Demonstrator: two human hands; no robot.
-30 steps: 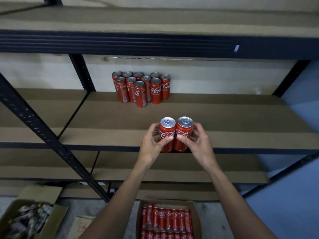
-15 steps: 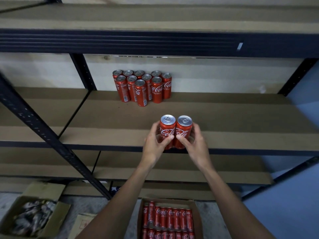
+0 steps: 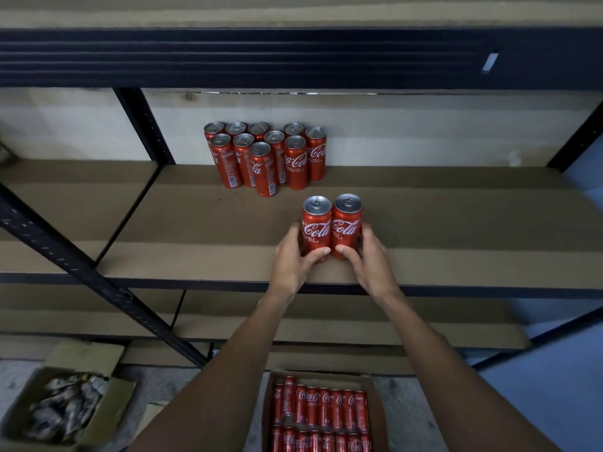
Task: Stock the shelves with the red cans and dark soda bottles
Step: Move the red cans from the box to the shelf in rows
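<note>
Two tall red cans stand side by side over the brown shelf board (image 3: 456, 223). My left hand (image 3: 295, 259) grips the left can (image 3: 316, 225), thumb across its front. My right hand (image 3: 368, 259) grips the right can (image 3: 347, 221) the same way. I cannot tell whether the can bases touch the board. A cluster of several red cans (image 3: 266, 156) stands upright at the back of the same shelf, left of the held pair. No dark soda bottles are clearly visible.
An open cardboard box (image 3: 378, 406) with several red cans lies on the floor below my arms. Another box (image 3: 19, 409) with dark contents sits at the lower left. A black diagonal brace (image 3: 98, 282) crosses the left side. A black beam (image 3: 293, 58) spans overhead.
Both hands have carried the two cans up and farther in over the shelf board, closer to the cluster at the back. The grip is unchanged.
</note>
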